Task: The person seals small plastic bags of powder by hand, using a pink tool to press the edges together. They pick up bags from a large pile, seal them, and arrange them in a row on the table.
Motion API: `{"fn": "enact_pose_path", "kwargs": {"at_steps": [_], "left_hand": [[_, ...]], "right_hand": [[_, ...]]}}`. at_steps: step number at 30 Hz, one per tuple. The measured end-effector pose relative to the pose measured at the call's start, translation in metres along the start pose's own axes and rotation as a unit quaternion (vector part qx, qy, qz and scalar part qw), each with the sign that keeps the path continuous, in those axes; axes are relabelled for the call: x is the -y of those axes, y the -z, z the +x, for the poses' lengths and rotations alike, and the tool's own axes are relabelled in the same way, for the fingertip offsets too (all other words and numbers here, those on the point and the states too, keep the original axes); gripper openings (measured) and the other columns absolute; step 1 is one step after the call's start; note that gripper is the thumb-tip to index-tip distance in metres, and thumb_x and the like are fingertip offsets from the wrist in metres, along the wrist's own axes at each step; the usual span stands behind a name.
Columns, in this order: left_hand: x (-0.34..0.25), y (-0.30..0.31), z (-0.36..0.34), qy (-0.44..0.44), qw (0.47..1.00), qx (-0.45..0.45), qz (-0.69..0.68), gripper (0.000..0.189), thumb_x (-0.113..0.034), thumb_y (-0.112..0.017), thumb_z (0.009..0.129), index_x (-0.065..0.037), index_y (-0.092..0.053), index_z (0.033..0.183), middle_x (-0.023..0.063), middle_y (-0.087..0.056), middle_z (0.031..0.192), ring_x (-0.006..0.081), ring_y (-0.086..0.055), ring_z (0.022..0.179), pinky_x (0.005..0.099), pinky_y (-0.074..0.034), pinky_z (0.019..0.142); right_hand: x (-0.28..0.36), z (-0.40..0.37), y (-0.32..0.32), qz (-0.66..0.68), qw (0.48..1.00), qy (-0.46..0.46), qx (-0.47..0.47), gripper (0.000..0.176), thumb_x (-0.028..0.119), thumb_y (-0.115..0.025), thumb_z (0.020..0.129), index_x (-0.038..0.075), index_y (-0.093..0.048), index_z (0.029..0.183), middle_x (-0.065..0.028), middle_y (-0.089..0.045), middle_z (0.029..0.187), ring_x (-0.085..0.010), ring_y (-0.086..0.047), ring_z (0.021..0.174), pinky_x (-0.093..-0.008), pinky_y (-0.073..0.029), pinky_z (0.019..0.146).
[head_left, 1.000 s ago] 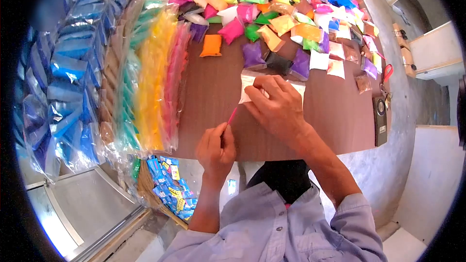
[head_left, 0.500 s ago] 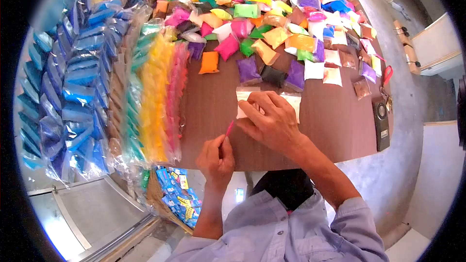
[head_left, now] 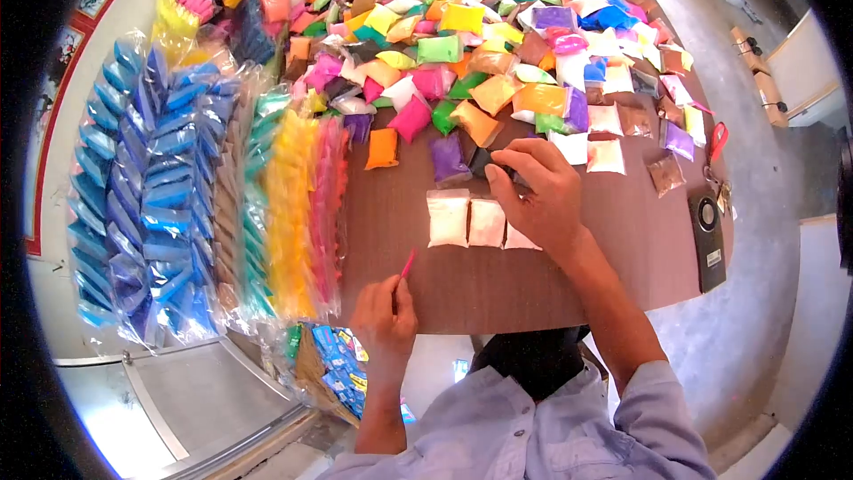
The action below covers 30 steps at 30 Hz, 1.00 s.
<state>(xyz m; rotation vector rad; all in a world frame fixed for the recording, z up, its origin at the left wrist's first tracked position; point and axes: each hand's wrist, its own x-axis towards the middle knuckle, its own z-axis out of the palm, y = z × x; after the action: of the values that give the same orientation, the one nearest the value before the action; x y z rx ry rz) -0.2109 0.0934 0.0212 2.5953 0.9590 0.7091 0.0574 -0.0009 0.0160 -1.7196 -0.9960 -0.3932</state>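
Observation:
My left hand (head_left: 385, 313) is closed on a thin pink stick (head_left: 408, 264) near the front edge of the brown table (head_left: 462, 293). Three pale packets lie in a row: a left one (head_left: 448, 220), a middle one (head_left: 486, 223) and a right one (head_left: 519, 239), partly covered by my right hand (head_left: 533, 187). The thumb and index finger of that hand are bent towards each other beside a black packet (head_left: 481, 163), which is partly hidden. Whether those fingers grip it cannot be made out. Just left of it lies a purple packet (head_left: 450, 158).
Many coloured packets (head_left: 462, 18) are heaped across the back. Long strips of blue packets (head_left: 169, 196) and yellow packets (head_left: 293, 213) hang at the left. A black device (head_left: 707, 240) lies at the right edge, with a basket of blue packs (head_left: 342, 364) below.
My right hand has moved off the pale packets, up and right to the black packet, uncovering more of the row. My left hand still holds the pink stick. The view has shifted slightly.

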Motion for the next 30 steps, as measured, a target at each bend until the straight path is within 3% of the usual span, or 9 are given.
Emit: {"fn": "enact_pose_path", "kwargs": {"at_steps": [6,8,13,17,25,30], "left_hand": [[-0.009,0.003,0.010,-0.034,0.998,0.004,0.047,0.009,-0.003,-0.076,0.092,-0.002,-0.072,0.100,0.0142,-0.069,0.088,0.0327,-0.068,0.080,0.0437,-0.054,0.070],[-0.011,0.004,0.011,-0.037,0.997,0.015,0.062,0.011,-0.003,-0.077,0.091,-0.002,-0.073,0.100,0.0131,-0.069,0.089,0.0314,-0.068,0.081,0.0440,-0.054,0.071],[-0.018,0.009,0.028,-0.084,0.989,0.017,0.124,0.013,-0.004,-0.078,0.090,-0.003,-0.073,0.102,0.0135,-0.071,0.096,0.0341,-0.069,0.088,0.0471,-0.055,0.079],[-0.036,0.008,0.057,-0.082,0.993,-0.006,0.086,0.015,-0.004,-0.078,0.090,-0.003,-0.072,0.103,0.0138,-0.071,0.098,0.0357,-0.070,0.091,0.0463,-0.055,0.080],[-0.095,-0.023,0.170,-0.160,0.985,0.008,-0.068,0.014,-0.005,-0.078,0.091,-0.005,-0.071,0.103,0.0135,-0.071,0.098,0.0349,-0.069,0.085,0.0442,-0.056,0.076],[-0.097,-0.100,0.275,-0.303,0.953,-0.011,0.025,0.015,-0.012,-0.073,0.093,-0.008,-0.073,0.107,0.0111,-0.072,0.108,0.0331,-0.069,0.103,0.0445,-0.057,0.088]], "right_hand": [[-0.019,-0.006,-0.008,0.033,0.999,0.015,-0.010,0.012,0.013,-0.084,0.084,0.007,-0.074,0.086,-0.0079,-0.071,0.085,-0.0272,-0.070,0.075,-0.0393,-0.059,0.067],[-0.017,-0.005,-0.002,0.048,0.998,0.033,0.009,0.009,0.006,-0.082,0.083,0.003,-0.074,0.085,-0.0107,-0.072,0.086,-0.0264,-0.070,0.074,-0.0367,-0.057,0.067],[-0.020,-0.003,0.000,0.087,0.996,0.010,-0.009,0.015,0.013,-0.085,0.082,0.007,-0.071,0.077,-0.0075,-0.069,0.080,-0.0263,-0.069,0.070,-0.0379,-0.056,0.062],[-0.018,0.001,0.006,0.102,0.994,0.021,-0.011,0.017,0.014,-0.085,0.082,0.007,-0.071,0.075,-0.0077,-0.068,0.078,-0.0261,-0.068,0.068,-0.0378,-0.055,0.060],[-0.018,0.001,0.008,0.119,0.993,0.013,-0.002,0.020,0.015,-0.086,0.081,0.009,-0.069,0.074,-0.0067,-0.067,0.077,-0.0251,-0.067,0.067,-0.0382,-0.055,0.059],[-0.021,-0.002,0.004,0.122,0.992,0.022,0.002,0.020,0.015,-0.087,0.081,0.009,-0.069,0.074,-0.0063,-0.067,0.077,-0.0258,-0.067,0.068,-0.0384,-0.055,0.059]]}}
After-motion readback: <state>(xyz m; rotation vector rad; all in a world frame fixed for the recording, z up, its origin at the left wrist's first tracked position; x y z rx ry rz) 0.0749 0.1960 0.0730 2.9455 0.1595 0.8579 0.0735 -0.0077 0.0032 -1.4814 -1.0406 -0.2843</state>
